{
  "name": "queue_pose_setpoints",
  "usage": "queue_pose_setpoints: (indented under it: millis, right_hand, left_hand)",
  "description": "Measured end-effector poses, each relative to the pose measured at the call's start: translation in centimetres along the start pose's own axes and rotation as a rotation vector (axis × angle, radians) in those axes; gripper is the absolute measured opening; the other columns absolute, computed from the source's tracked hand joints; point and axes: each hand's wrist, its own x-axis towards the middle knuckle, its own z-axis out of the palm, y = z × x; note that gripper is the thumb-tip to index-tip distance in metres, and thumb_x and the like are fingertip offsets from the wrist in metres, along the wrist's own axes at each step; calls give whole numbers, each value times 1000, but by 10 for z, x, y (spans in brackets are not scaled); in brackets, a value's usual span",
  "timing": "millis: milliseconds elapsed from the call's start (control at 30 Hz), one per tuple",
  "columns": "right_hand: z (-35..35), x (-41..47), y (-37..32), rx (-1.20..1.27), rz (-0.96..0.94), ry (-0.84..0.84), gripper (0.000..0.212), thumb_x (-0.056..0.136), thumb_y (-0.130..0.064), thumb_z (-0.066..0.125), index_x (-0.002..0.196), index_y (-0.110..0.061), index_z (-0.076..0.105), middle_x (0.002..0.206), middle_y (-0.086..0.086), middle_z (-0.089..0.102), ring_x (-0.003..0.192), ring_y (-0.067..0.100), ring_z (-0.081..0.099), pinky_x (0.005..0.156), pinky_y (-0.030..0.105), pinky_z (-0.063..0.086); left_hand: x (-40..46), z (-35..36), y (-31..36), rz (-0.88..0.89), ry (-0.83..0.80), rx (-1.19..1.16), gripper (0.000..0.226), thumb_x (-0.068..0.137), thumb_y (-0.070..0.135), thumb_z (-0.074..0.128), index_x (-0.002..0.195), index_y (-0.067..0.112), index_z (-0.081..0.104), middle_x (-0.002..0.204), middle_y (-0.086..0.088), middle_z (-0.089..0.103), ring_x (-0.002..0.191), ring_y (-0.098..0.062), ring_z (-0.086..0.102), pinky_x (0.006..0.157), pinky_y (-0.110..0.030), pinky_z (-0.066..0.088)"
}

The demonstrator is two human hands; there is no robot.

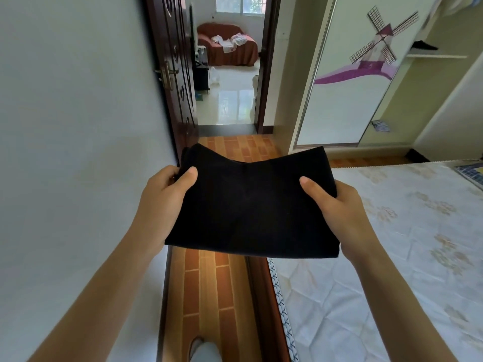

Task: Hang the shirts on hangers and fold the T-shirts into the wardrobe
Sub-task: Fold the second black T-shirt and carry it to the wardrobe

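Observation:
A folded black T-shirt [248, 202] is held flat in front of me above the floor strip between wall and bed. My left hand [167, 197] grips its left edge, thumb on top and fingers under. On the right edge my right hand [337, 207] holds it the same way. The wardrobe [428, 82] stands at the far right with its sliding door pushed left, leaving the interior open. A dark folded garment [423, 45] lies on a wardrobe shelf [436, 56], and a striped cloth [381, 125] lies lower down inside.
The bed [392, 244] with a pale patterned cover fills the right side. A white wall [78, 152] runs along the left. Ahead, a dark wooden door [175, 74] stands open onto a room with a red sofa [227, 45] bearing clothes. My shoe [198, 348] shows below.

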Motion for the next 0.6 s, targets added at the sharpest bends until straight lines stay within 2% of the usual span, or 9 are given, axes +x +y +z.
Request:
queue_pose_setpoints:
  millis: [100,200,400,533,600]
  right_hand:
    - [31,54,4,-7,13,8,11,92,-45,62,92,-34,60,94,-8,69,89,13,67,78,34,57]
    - [66,107,-5,6,-5,21,9,92,-42,63,91,-33,61,92,-8,69,87,12,67,73,30,56]
    - [109,200,-26,3,-31,99,11,91,-41,64,91,-31,64,89,-7,70,86,11,67,71,28,55]
    - [118,253,-19,15,6,154,15,90,-43,64,95,-29,65,90,-8,71,86,12,69,70,28,56]
    - [122,282,-12,17,39,176,18,90,-43,64,97,-27,66,90,-7,71,87,13,69,71,30,58]
  left_hand:
    - [65,2,-13,-1,-19,-14,27,96,33,56,77,13,57,78,-3,60,86,-28,62,75,-40,46]
    - [132,-3,-18,22,-30,-25,29,96,33,56,75,14,55,76,-2,58,84,-27,62,72,-37,45]
    - [259,5,-9,36,-97,-40,29,96,35,56,89,7,60,92,-14,64,90,-29,65,82,-47,51]
    - [323,31,-10,19,-178,-68,24,95,34,58,81,16,62,83,0,66,87,-20,65,74,-33,47]
    - [355,45,-14,3,-215,-66,24,95,35,58,81,16,62,81,2,65,85,-19,65,72,-31,45]
